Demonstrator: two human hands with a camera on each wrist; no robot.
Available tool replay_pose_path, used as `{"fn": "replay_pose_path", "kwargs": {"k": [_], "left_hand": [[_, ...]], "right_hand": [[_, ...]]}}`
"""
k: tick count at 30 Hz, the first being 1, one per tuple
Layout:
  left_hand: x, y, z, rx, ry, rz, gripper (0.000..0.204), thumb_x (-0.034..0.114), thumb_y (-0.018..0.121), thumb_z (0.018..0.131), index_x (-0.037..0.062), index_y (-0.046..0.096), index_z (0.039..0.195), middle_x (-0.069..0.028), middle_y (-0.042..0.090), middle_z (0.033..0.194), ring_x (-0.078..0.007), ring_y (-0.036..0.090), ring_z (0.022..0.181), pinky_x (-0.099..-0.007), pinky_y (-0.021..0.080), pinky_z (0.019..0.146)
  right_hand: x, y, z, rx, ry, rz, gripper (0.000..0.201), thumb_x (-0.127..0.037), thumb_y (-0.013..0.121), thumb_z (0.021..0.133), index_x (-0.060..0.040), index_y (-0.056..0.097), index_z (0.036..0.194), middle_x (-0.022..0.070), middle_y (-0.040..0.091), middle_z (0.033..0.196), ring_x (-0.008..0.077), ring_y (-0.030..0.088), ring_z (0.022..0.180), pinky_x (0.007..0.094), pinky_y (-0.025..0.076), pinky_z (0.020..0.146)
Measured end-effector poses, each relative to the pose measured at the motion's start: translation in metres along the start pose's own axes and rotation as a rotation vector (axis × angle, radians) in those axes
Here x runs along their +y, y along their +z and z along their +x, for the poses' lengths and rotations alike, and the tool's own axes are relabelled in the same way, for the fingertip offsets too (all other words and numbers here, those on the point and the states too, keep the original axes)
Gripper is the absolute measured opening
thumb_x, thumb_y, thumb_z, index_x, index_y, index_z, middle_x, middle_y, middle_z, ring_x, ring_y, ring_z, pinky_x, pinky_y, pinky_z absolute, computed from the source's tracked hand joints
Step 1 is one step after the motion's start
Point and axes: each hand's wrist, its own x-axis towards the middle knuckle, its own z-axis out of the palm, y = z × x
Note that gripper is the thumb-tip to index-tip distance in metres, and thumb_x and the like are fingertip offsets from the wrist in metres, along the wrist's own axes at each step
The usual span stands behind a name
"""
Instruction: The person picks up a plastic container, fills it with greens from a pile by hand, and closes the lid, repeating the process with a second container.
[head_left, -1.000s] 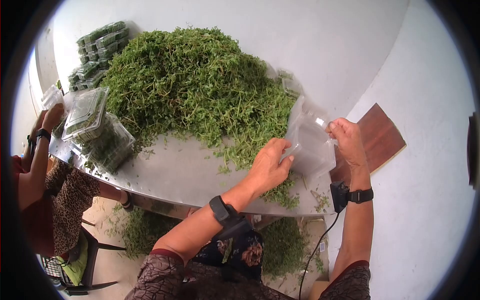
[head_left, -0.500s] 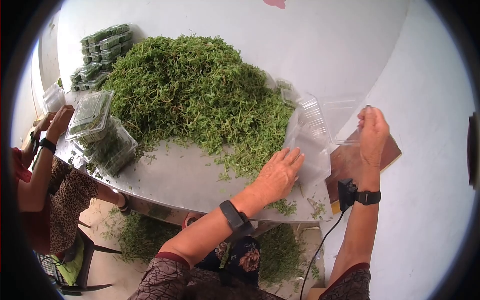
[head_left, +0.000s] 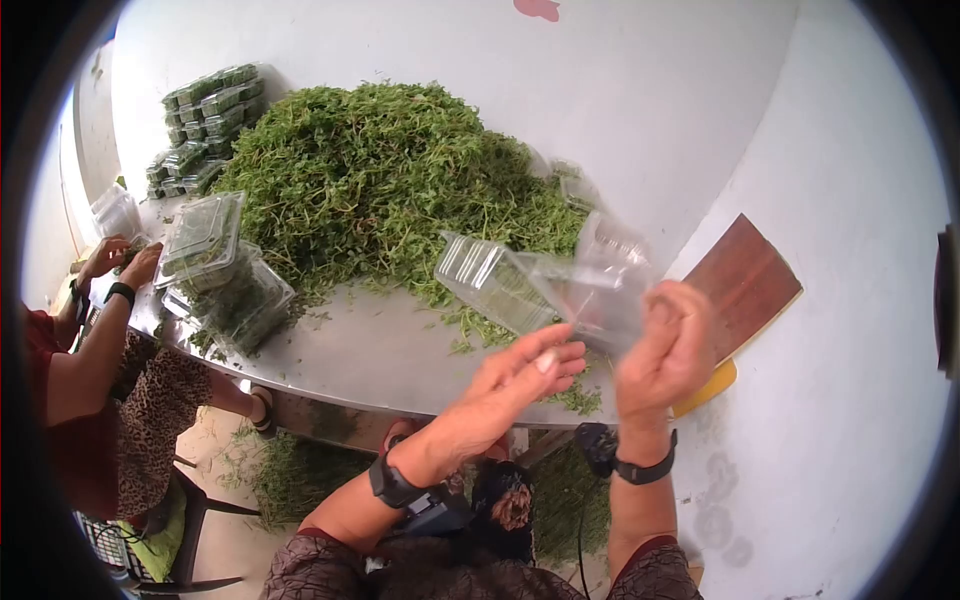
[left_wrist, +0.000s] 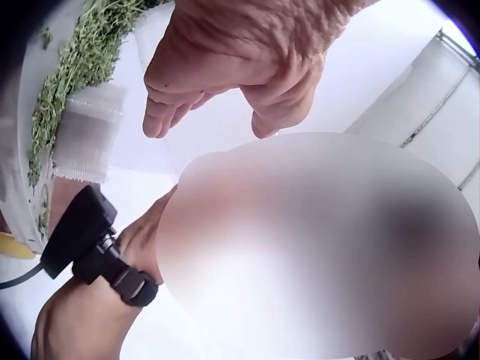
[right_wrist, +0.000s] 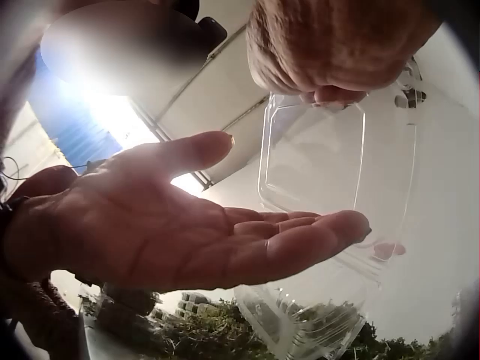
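Observation:
A clear plastic clamshell box (head_left: 490, 285) hangs unfolded over the front of the table, blurred on its right side. My right hand (head_left: 662, 350) pinches its right edge with curled fingers. Just below the box is my left hand (head_left: 520, 380), fingers straight and thumb up, holding nothing. In the right wrist view the left palm (right_wrist: 195, 232) faces up, its fingertips overlapping the clear plastic (right_wrist: 315, 165) that the right hand (right_wrist: 337, 45) grips from above. Behind the right hand stands a nested stack of clear boxes (head_left: 612, 243). A large heap of green leafy stems (head_left: 380, 180) covers the table's middle.
Filled clamshells (head_left: 205, 240) sit front left on the metal table (head_left: 340, 350), with more stacked (head_left: 210, 110) at the back left. Another person's hands (head_left: 125, 262) work at the far left. A brown board (head_left: 745, 285) lies at right against the wall.
My right hand has pulled a clamshell off the nested stack and swung it left over the table front. My left hand has left the stack, moving left and down.

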Motion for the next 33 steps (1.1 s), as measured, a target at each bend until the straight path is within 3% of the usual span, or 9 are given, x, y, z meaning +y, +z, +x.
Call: {"fn": "replay_pose_path", "kwargs": {"k": [1, 4, 13, 16, 19, 22, 27, 29, 33], "left_hand": [[0.003, -0.003, -0.008, 0.007, -0.004, 0.002, 0.060, 0.033, 0.048, 0.099, -0.0021, 0.028, 0.143, -0.0209, 0.039, 0.142, -0.0319, 0.040, 0.132, -0.0418, 0.035, 0.108], [0.006, -0.010, -0.034, 0.089, 0.045, -0.037, 0.063, 0.035, 0.050, 0.098, -0.0012, 0.026, 0.143, -0.0205, 0.041, 0.140, -0.0314, 0.042, 0.129, -0.0417, 0.034, 0.108], [0.011, -0.035, -0.096, 0.274, 0.025, -0.297, 0.064, 0.029, 0.051, 0.098, -0.0084, 0.022, 0.141, -0.0202, 0.047, 0.128, -0.0254, 0.051, 0.118, -0.0384, 0.044, 0.101], [0.012, -0.039, -0.103, 0.513, -0.094, -0.064, 0.058, 0.026, 0.051, 0.099, -0.0067, 0.027, 0.140, -0.0186, 0.055, 0.123, -0.0225, 0.059, 0.105, -0.0370, 0.048, 0.091], [0.002, -0.053, -0.111, 0.517, -0.154, 0.129, 0.059, 0.026, 0.052, 0.098, -0.0076, 0.025, 0.140, -0.0200, 0.056, 0.121, -0.0226, 0.060, 0.105, -0.0346, 0.050, 0.088], [-0.001, -0.052, -0.116, 0.547, -0.074, -0.034, 0.064, 0.021, 0.052, 0.098, -0.0112, 0.017, 0.141, -0.0251, 0.054, 0.121, -0.0277, 0.059, 0.109, -0.0344, 0.051, 0.091], [-0.002, -0.055, -0.117, 0.544, -0.019, -0.235, 0.050, 0.015, 0.047, 0.099, -0.0085, 0.024, 0.138, -0.0249, 0.056, 0.121, -0.0311, 0.060, 0.110, -0.0353, 0.053, 0.091], [-0.004, -0.055, -0.117, 0.502, -0.023, -0.271, 0.043, 0.013, 0.045, 0.099, -0.0055, 0.031, 0.135, -0.0235, 0.055, 0.122, -0.0311, 0.059, 0.111, -0.0343, 0.053, 0.091], [-0.011, -0.049, -0.117, 0.497, 0.019, -0.324, 0.041, 0.014, 0.052, 0.097, -0.0042, 0.040, 0.131, -0.0209, 0.056, 0.121, -0.0249, 0.062, 0.104, -0.0332, 0.055, 0.090]], "right_hand": [[-0.005, 0.003, -0.009, -0.008, -0.158, 0.011, 0.011, -0.009, 0.055, 0.090, 0.0001, 0.059, 0.086, 0.0125, 0.062, 0.079, 0.0244, 0.058, 0.062, 0.0313, 0.047, 0.055], [-0.028, 0.009, -0.036, -0.133, -0.192, 0.112, 0.008, -0.007, 0.059, 0.086, -0.0002, 0.060, 0.089, 0.0131, 0.062, 0.083, 0.0272, 0.059, 0.064, 0.0329, 0.049, 0.057], [-0.068, 0.020, -0.106, -0.388, -0.113, 0.237, 0.011, -0.008, 0.068, 0.079, -0.0017, 0.063, 0.088, 0.0092, 0.064, 0.087, 0.0255, 0.060, 0.067, 0.0326, 0.049, 0.057], [-0.077, 0.024, -0.118, -0.482, -0.138, 0.252, 0.015, -0.007, 0.069, 0.075, -0.0018, 0.063, 0.088, 0.0087, 0.064, 0.087, 0.0252, 0.060, 0.068, 0.0332, 0.050, 0.058], [-0.086, 0.022, -0.126, -0.571, -0.152, 0.247, 0.019, -0.007, 0.070, 0.072, -0.0020, 0.064, 0.090, 0.0085, 0.064, 0.090, 0.0250, 0.061, 0.071, 0.0345, 0.051, 0.061], [-0.088, 0.014, -0.124, -0.603, -0.127, 0.261, 0.017, -0.006, 0.068, 0.075, -0.0013, 0.065, 0.091, 0.0099, 0.064, 0.096, 0.0261, 0.062, 0.077, 0.0342, 0.051, 0.064], [-0.066, -0.005, -0.121, -0.343, 0.045, 0.087, 0.033, -0.010, 0.067, 0.079, 0.0023, 0.060, 0.109, 0.0155, 0.064, 0.102, 0.0310, 0.062, 0.082, 0.0359, 0.052, 0.070], [-0.066, -0.012, -0.123, -0.356, 0.075, 0.105, 0.041, -0.009, 0.067, 0.080, 0.0036, 0.055, 0.117, 0.0168, 0.063, 0.101, 0.0295, 0.063, 0.082, 0.0342, 0.052, 0.070], [-0.075, -0.020, -0.133, -0.476, 0.483, 0.389, 0.042, -0.006, 0.065, 0.084, 0.0045, 0.052, 0.122, 0.0152, 0.064, 0.103, 0.0190, 0.063, 0.082, 0.0288, 0.051, 0.071]]}}
